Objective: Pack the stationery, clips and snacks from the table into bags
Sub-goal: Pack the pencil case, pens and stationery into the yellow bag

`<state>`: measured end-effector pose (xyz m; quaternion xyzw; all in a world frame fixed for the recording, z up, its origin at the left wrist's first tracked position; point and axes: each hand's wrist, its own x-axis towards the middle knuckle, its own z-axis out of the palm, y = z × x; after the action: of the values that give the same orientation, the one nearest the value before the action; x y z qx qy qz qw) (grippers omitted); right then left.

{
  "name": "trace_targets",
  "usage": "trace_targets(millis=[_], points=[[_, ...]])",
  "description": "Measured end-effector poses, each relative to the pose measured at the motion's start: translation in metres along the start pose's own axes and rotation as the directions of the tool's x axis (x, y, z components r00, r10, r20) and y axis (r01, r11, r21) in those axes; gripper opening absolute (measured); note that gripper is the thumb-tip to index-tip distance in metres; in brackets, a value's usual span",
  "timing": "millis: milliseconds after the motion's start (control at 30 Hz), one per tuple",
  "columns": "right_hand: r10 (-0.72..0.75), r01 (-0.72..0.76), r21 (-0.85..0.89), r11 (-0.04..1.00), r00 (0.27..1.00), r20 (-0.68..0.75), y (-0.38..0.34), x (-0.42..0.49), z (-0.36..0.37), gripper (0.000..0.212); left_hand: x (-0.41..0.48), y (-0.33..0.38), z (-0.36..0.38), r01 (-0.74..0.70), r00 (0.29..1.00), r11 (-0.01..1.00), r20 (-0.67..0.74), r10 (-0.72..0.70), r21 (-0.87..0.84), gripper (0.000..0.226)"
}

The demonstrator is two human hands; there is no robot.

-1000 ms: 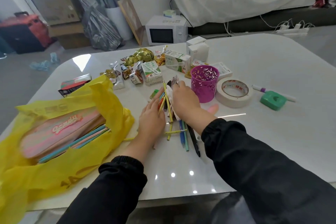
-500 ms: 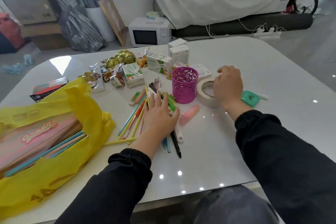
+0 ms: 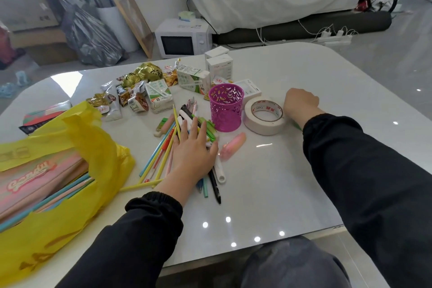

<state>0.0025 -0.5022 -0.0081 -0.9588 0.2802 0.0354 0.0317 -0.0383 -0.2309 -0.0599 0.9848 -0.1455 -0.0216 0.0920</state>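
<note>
Nearest, on the left, the yellow bag (image 3: 100, 140) lies slumped on the desk (image 3: 268, 182) with its mouth opening to the right. A pink pencil case (image 3: 35, 177) and some pencils are already inside.

Just right of that mouth is the loose heap of pens and pencils (image 3: 161, 156), the stationery not yet packed. The left hand (image 3: 194, 149) lies flat on the heap, fingers straight and spread, pressing down rather than gripping. The sticks run mostly near to far, fanned a little, with their near ends leaning left toward the bag. The bag is therefore straight to the left of this hand. The likely next move is to gather the sticks parallel and slide or lift them leftward, lengthwise into the opening.

The left hand is much the nearer of the two to both heap and bag.

Farther back stand a purple pen cup (image 3: 225, 110) and, to its right, a roll of tape (image 3: 257, 124). The right hand (image 3: 300, 103) sits just beyond the roll, knuckles up and fingers curled under. Whether it holds anything cannot be told.

Farthest, the snacks (image 3: 140, 91) wait in a cluster.
</note>
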Motion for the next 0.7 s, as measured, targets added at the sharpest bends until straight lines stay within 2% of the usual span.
trace_targets(millis=[100, 167, 333, 400, 467, 533, 633, 700], points=[[0.014, -0.015, 0.106, 0.994, 1.0, 0.01, 0.002, 0.004, 0.0, 0.011, 0.0, 0.0, 0.0, -0.004, 1.0, 1.0, 0.003, 0.004, -0.011, 0.066], [0.004, -0.007, 0.149, 0.989, 1.0, 0.019, 0.005, 0.008, 0.002, 0.018, -0.001, -0.001, 0.0, -0.001, 1.0, 1.0, 0.007, 0.001, -0.017, 0.066], [-0.042, 0.04, 0.144, 0.989, 0.999, 0.009, 0.008, 0.01, 0.001, 0.026, 0.001, 0.0, 0.001, -0.001, 1.0, 1.0, -0.002, 0.001, -0.025, 0.066], [-0.049, 0.052, 0.111, 0.992, 0.998, -0.031, 0.005, 0.007, 0.0, 0.027, 0.001, -0.001, 0.002, 0.0, 1.0, 1.0, -0.008, 0.0, -0.026, 0.066], [-0.099, 0.113, 0.079, 0.99, 0.982, -0.161, -0.001, 0.004, -0.001, 0.021, 0.001, -0.001, 0.002, 0.002, 1.0, 1.0, -0.013, -0.003, -0.027, 0.065], [-0.211, 0.262, 0.086, 0.961, 0.9, -0.38, -0.012, -0.002, -0.004, 0.006, 0.001, 0.0, 0.002, 0.005, 1.0, 0.998, -0.017, -0.006, -0.057, 0.065], [-0.34, 0.554, 0.105, 0.826, 0.638, -0.691, -0.041, -0.027, -0.01, 0.01, -0.001, -0.001, 0.001, -0.015, 0.999, 0.992, -0.049, 0.009, -0.127, 0.064], [-0.367, 0.682, 0.068, 0.728, 0.472, -0.802, -0.063, -0.048, -0.015, 0.008, -0.004, -0.006, -0.002, -0.044, 0.995, 0.993, -0.095, 0.034, -0.112, 0.063]])
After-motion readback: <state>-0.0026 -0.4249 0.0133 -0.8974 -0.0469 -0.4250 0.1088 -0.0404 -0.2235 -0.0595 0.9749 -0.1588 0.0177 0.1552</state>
